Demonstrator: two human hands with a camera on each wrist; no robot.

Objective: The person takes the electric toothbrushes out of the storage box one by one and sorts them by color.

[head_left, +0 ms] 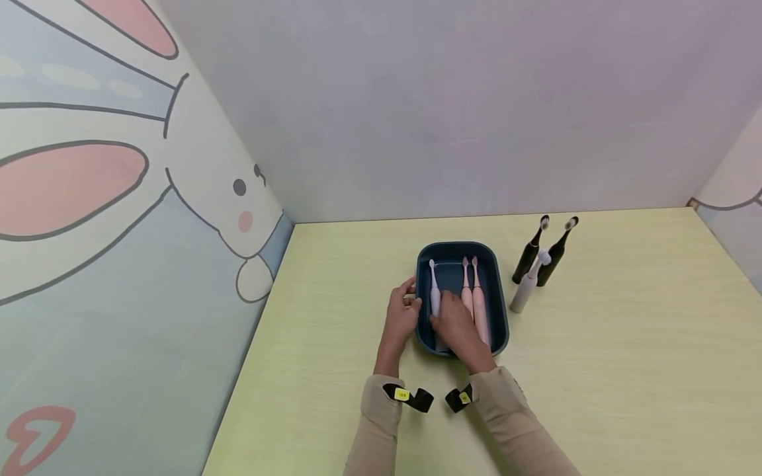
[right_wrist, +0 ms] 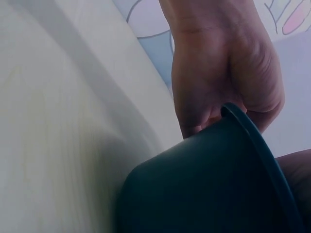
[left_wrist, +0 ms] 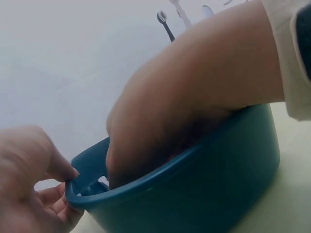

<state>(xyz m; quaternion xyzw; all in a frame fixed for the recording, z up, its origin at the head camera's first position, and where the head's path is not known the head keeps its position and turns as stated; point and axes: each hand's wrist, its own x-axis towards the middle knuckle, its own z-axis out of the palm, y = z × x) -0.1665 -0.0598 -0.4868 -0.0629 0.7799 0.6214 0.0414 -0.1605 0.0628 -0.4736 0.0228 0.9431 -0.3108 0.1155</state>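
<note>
A dark blue tray [head_left: 455, 246] sits mid-table. In it lie a white toothbrush [head_left: 434, 285] at the left and two pink toothbrushes [head_left: 466, 284] beside it. My left hand [head_left: 403, 312] grips the tray's left rim, thumb over the edge; the right wrist view shows the same left hand [right_wrist: 218, 77] on the tray [right_wrist: 194, 194]. My right hand [head_left: 454, 325] reaches down inside the tray, fingers curled over the white toothbrush's handle. From the left wrist view the right hand [left_wrist: 170, 107] fills the tray [left_wrist: 209, 184] and hides the handles.
Right of the tray lie two black toothbrushes [head_left: 528, 254] and a white one [head_left: 526, 285]. Walls close the pale green table [head_left: 625, 330] at the back and at the left, where a rabbit picture [head_left: 119, 198] is.
</note>
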